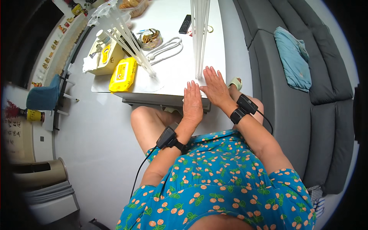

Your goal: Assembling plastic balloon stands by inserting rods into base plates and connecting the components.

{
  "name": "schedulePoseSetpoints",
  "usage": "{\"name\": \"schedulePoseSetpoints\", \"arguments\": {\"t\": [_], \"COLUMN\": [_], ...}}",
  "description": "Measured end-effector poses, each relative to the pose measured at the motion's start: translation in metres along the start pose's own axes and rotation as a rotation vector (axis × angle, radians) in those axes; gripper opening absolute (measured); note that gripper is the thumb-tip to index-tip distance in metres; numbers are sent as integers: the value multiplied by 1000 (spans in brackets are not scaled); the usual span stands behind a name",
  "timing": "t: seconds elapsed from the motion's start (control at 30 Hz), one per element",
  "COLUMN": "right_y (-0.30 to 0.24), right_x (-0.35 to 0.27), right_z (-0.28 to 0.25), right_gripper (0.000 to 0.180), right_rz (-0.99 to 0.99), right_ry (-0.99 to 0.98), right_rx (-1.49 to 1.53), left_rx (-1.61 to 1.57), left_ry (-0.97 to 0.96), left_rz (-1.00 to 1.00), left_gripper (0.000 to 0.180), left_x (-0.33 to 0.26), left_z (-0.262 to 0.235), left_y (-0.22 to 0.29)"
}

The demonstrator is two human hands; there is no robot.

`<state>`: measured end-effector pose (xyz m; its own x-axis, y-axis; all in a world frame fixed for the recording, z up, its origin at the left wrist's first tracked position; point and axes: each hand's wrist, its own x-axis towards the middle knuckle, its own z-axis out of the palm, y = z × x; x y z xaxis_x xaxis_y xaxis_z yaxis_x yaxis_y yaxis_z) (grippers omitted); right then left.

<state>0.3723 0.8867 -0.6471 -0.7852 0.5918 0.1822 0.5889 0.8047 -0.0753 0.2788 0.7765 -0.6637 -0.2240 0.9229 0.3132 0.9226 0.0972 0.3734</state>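
My left hand (193, 103) lies flat at the table's front edge, fingers stretched out and nothing in it. Just right of it, my right hand (216, 87) is also flat with its fingers extended, and it holds nothing. A bundle of thin white sticks (199, 38) lies or stands on the white table (174, 73), its near end just beyond my fingertips. Further left is a second bundle of white sticks (132, 48), with pale clear pieces at its far end. Both wrists carry a black strapped device with a cable.
A yellow wipes pack (123, 74), a cream tissue box (111, 59), a coiled white cable (168, 50), a small clear bowl (150, 39) and a black remote control (185, 24) are on the table. The grey sofa (283, 115) stands right, a blue chair (44, 96) left.
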Motion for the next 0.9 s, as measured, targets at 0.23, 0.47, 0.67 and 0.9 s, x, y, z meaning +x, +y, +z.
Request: {"name": "schedulePoseSetpoints", "arguments": {"t": [0.23, 0.47, 0.67, 0.9], "right_y": [20, 26, -16, -36], "right_x": [-16, -35, -78, -81], "right_z": [13, 15, -18, -9], "right_gripper": [62, 58, 52, 44], "right_rz": [-46, -64, -85, -190], "right_ry": [28, 139, 273, 290], "right_rx": [68, 200, 587, 699], "left_rx": [-226, -534, -971, -1627], "left_ry": [-23, 189, 184, 157], "left_rz": [374, 46, -600, -787], "left_gripper": [55, 46, 36, 35], "left_x": [-45, -39, -32, -29], "left_z": [7, -13, -16, -19], "left_y": [6, 26, 15, 32]}}
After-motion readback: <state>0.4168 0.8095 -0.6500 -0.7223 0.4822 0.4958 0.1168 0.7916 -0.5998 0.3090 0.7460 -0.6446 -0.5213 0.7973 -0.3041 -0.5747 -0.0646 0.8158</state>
